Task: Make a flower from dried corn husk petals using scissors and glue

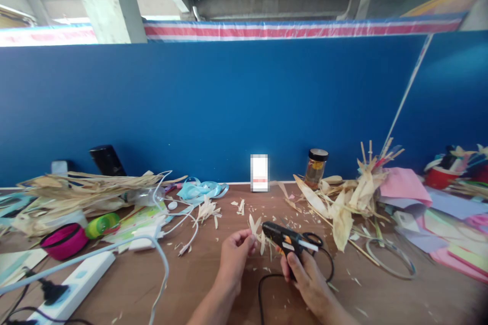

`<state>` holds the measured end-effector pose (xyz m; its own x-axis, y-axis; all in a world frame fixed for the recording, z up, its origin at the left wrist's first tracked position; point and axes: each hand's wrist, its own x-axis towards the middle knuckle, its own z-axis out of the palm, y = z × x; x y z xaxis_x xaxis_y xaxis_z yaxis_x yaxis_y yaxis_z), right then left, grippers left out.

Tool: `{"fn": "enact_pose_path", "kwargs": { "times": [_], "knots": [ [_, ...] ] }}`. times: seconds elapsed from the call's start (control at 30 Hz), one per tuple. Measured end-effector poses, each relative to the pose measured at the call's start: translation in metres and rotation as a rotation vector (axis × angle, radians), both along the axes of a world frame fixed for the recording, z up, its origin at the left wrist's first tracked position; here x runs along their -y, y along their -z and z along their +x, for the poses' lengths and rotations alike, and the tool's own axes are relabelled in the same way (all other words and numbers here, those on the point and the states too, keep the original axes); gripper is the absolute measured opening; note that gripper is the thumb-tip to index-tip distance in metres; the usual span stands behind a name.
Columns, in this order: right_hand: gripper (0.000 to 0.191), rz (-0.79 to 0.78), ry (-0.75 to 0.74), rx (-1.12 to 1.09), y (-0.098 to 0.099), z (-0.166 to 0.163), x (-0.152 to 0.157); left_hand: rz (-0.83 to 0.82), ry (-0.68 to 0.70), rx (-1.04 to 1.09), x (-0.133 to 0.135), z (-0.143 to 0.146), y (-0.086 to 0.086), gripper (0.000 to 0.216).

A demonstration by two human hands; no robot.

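Note:
My left hand pinches a small pale piece of dried husk, shaped like pointed petals, between thumb and fingertips. Wrapped around its grip, my right hand holds a black hot glue gun, with a white glue stick sticking out of its back. The gun's nozzle points left, close to the husk piece; whether they touch I cannot tell. A black cord runs from the gun over the brown table. Small husk scraps lie around both hands.
Left are a white power strip, a pink round case, dried husks and blue ribbon. A jar with a black lid, more husks and coloured paper lie right. A blue partition stands behind.

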<state>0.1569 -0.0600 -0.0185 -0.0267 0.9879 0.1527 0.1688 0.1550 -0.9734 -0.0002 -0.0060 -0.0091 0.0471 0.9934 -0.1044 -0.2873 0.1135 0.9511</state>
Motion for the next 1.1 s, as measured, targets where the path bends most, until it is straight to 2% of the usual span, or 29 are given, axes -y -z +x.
{"fn": "enact_pose_path", "kwargs": {
  "times": [0.1, 0.2, 0.27, 0.33, 0.43, 0.53, 0.63, 0.73, 0.8, 0.9, 0.97, 1.03, 1.1],
  "knots": [
    [0.037, 0.026, 0.114, 0.014, -0.014, 0.003, 0.002, -0.024, -0.011, 0.012, -0.001, 0.0, 0.001, 0.022],
    [0.031, 0.086, 0.165, 0.087, -0.039, 0.018, 0.008, -0.043, -0.007, 0.013, -0.002, -0.003, 0.002, 0.027],
    [0.032, 0.157, 0.214, 0.231, -0.052, 0.038, 0.014, -0.049, -0.029, 0.001, -0.001, -0.005, 0.002, 0.028],
    [0.034, 0.224, 0.329, 0.475, -0.057, 0.067, 0.024, -0.049, -0.021, 0.015, -0.001, -0.005, 0.002, 0.029],
    [0.037, 0.282, 0.533, 0.876, -0.045, 0.122, 0.042, -0.076, -0.031, 0.04, 0.0, -0.005, -0.002, 0.031],
    [0.038, 0.286, 0.669, 1.239, -0.02, 0.174, 0.057, -0.102, -0.055, 0.068, -0.001, -0.004, -0.007, 0.031],
    [0.038, 0.29, 0.726, 1.478, 0.004, 0.208, 0.063, -0.119, -0.086, 0.107, -0.002, -0.006, -0.012, 0.029],
    [0.034, 0.265, 0.671, 1.599, 0.014, 0.224, 0.067, -0.132, -0.132, 0.147, -0.004, -0.009, -0.016, 0.028],
    [0.032, 0.231, 0.681, 1.623, 0.011, 0.224, 0.068, -0.138, -0.158, 0.165, -0.004, -0.011, -0.018, 0.027],
    [0.031, 0.226, 0.741, 1.508, -0.009, 0.201, 0.063, -0.137, -0.163, 0.173, -0.005, -0.011, -0.02, 0.026],
    [0.027, 0.268, 0.643, 1.29, -0.026, 0.166, 0.054, -0.124, -0.143, 0.172, -0.004, -0.01, -0.019, 0.025],
    [0.021, 0.244, 0.403, 1.076, -0.04, 0.119, 0.041, -0.106, -0.121, 0.169, -0.004, -0.009, -0.018, 0.026],
    [0.018, 0.204, 0.218, 0.984, -0.048, 0.068, 0.024, -0.096, -0.109, 0.157, -0.003, -0.008, -0.014, 0.027]
  ]
}}
